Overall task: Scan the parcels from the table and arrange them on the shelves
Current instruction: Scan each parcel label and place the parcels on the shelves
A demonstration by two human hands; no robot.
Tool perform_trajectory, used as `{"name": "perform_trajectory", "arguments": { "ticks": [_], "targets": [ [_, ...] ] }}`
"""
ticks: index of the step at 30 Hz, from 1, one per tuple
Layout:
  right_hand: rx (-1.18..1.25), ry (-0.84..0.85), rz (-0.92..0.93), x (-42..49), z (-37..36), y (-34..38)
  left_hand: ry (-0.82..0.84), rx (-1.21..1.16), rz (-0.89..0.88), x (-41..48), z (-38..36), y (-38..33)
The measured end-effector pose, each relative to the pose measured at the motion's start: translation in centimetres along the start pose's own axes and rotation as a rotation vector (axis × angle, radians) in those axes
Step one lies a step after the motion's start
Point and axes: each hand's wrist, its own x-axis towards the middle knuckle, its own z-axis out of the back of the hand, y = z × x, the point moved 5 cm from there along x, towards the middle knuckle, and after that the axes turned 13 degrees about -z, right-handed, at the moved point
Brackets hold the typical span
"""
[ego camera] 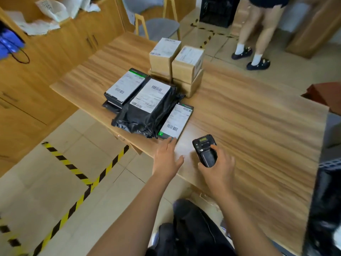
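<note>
Wood-grained and pale, the desk (pixel 249 126) carried every parcel in the head view, all of them gathered on its left half. Nearest me lay a flat black parcel (pixel 176 121) with a white label and a green corner. Its left side was tucked under a black bag parcel (pixel 149 106), crinkled plastic with its own barcode label facing up. Beyond the bag, to the left, a black box (pixel 126 87) sat on top of another thin dark packet. Behind them two cardboard boxes stood side by side and touching, the left cardboard box (pixel 164 52) and the right cardboard box (pixel 188 63), both resting on a flat carton (pixel 191 84). My left hand (pixel 167 157) was stretched out with its fingers straight and spread, fingertips at the near edge of the flat black parcel and gripping nothing. My right hand (pixel 218 167) was curled round the handle of a black scanner (pixel 204 150), whose small screen faced up and whose head pointed toward the parcels. It hovered just above the desk, near the left hand but apart from it. Yellow-and-black tape (pixel 73 169) crossed the tiled floor at the left. A grey chair (pixel 156 24) stood at the far end of the desk, and wooden cabinets (pixel 55 52) lined the left wall. Another person's legs (pixel 256 34) showed at the top right.
</note>
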Motion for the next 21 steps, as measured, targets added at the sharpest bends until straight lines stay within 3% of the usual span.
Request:
{"name": "perform_trajectory", "arguments": {
  "ticks": [5, 9, 15, 19, 21],
  "targets": [
    [-0.04, 0.053, -0.022, 4.7, -1.1, -0.2, 0.163, 0.164, 0.137, 4.9, -3.7, 1.9],
    [-0.051, 0.089, -0.032, 6.8, -2.0, -0.5, 0.169, 0.195, 0.182, 6.2, -5.0, 1.7],
    [-0.032, 0.04, -0.056, 9.1, -0.8, 0.0, 0.209, 0.112, 0.047, 6.8, -5.5, 0.2],
    [-0.033, 0.002, -0.103, 10.0, 0.5, 0.1, 0.142, 0.038, 0.043, 8.5, -4.2, 0.4],
    [-0.044, -0.004, -0.12, 10.1, 1.1, 0.3, 0.2, 0.042, 0.036, 9.9, -3.9, 0.8]
  ]
}}
